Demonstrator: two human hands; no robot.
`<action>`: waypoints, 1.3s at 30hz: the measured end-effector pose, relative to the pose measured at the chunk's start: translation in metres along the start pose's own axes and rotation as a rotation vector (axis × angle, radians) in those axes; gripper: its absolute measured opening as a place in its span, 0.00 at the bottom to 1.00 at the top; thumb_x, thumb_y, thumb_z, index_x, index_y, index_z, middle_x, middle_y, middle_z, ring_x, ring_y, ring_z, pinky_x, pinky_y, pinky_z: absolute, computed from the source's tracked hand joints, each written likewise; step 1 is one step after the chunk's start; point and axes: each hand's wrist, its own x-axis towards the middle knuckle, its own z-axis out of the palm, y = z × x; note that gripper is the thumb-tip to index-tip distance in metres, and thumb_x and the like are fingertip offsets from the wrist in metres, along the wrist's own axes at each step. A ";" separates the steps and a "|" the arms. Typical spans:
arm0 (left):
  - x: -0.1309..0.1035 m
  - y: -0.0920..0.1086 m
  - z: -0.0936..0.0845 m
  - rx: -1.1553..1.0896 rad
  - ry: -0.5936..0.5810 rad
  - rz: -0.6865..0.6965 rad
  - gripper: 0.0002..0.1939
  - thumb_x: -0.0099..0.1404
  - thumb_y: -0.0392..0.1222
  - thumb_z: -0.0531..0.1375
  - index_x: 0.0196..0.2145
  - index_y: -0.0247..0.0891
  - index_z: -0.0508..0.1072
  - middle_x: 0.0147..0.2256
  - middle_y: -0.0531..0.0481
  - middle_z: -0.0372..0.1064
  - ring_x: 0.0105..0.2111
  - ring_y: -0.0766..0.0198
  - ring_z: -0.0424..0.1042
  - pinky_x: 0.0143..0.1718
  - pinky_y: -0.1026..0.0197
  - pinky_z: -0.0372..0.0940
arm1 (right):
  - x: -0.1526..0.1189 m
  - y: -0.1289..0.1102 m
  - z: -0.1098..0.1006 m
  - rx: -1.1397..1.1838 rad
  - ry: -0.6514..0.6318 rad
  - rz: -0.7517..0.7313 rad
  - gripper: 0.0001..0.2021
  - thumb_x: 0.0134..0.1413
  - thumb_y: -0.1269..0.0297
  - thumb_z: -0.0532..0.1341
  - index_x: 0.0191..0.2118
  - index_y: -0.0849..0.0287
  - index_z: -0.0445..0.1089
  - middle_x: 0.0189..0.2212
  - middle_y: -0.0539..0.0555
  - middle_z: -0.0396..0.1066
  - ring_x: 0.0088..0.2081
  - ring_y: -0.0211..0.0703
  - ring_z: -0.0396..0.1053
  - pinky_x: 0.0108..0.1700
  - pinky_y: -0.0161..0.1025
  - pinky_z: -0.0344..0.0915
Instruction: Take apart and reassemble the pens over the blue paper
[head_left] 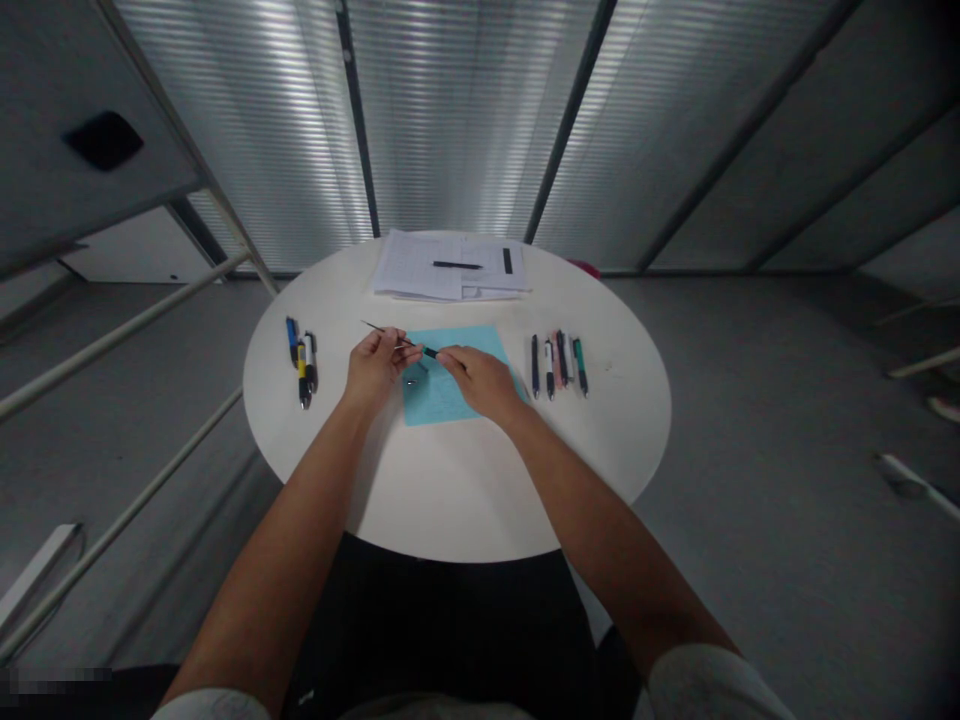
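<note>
My left hand (371,370) pinches a thin dark stick that looks like a pen refill (372,326), its far end pointing up and left. My right hand (481,380) closes around a dark pen barrel (430,352) with a bit of green at its left end. The fingertips of both hands meet near that end; whether refill and barrel touch I cannot tell. Below them lies a light blue sheet (442,408). On it, by the left fingers, rests a small shiny pen part (411,381).
Several pens, among them a green pen (580,367), lie in a row at the right of the round white table (450,500). At its left are a blue pen (292,340), a yellow pen (303,375) and a white pen (310,362). A black pen (457,265) tops papers (412,262) behind.
</note>
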 end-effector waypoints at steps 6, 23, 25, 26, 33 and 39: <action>-0.007 -0.003 0.002 0.272 -0.183 0.018 0.20 0.57 0.53 0.65 0.42 0.37 0.77 0.38 0.44 0.74 0.39 0.59 0.73 0.43 0.56 0.66 | 0.007 0.004 0.012 0.370 0.088 -0.004 0.21 0.65 0.47 0.47 0.42 0.57 0.68 0.33 0.51 0.69 0.34 0.39 0.66 0.39 0.35 0.61; 0.005 -0.017 -0.022 1.399 -0.113 0.280 0.12 0.60 0.45 0.60 0.40 0.47 0.81 0.40 0.39 0.72 0.44 0.43 0.67 0.46 0.45 0.58 | 0.004 0.013 0.006 -0.004 0.201 -0.029 0.14 0.66 0.56 0.51 0.47 0.57 0.69 0.42 0.56 0.69 0.44 0.44 0.68 0.47 0.39 0.62; 0.004 -0.014 -0.020 1.470 -0.132 0.235 0.12 0.61 0.46 0.59 0.40 0.46 0.81 0.41 0.39 0.72 0.45 0.44 0.66 0.46 0.45 0.58 | 0.005 0.014 0.007 -0.040 0.197 -0.030 0.14 0.66 0.56 0.51 0.47 0.56 0.69 0.42 0.56 0.70 0.43 0.44 0.68 0.45 0.39 0.62; 0.004 -0.013 -0.019 1.487 -0.136 0.220 0.12 0.61 0.46 0.59 0.40 0.46 0.80 0.41 0.40 0.72 0.45 0.44 0.66 0.46 0.46 0.58 | 0.005 0.015 0.008 -0.051 0.197 -0.034 0.14 0.66 0.56 0.52 0.47 0.56 0.69 0.42 0.56 0.70 0.42 0.44 0.68 0.45 0.39 0.63; 0.008 -0.016 -0.018 0.953 -0.073 0.260 0.07 0.62 0.43 0.58 0.32 0.40 0.75 0.33 0.46 0.73 0.34 0.58 0.69 0.40 0.54 0.62 | 0.005 0.020 0.006 -0.069 0.198 -0.043 0.13 0.65 0.58 0.53 0.47 0.55 0.70 0.41 0.56 0.71 0.43 0.46 0.69 0.45 0.41 0.63; 0.006 -0.009 -0.009 0.487 0.031 0.179 0.08 0.56 0.46 0.64 0.32 0.39 0.75 0.32 0.48 0.74 0.31 0.64 0.69 0.35 0.60 0.63 | 0.003 0.022 0.002 -0.054 0.212 -0.052 0.13 0.64 0.57 0.54 0.47 0.54 0.72 0.40 0.55 0.70 0.40 0.44 0.69 0.43 0.40 0.64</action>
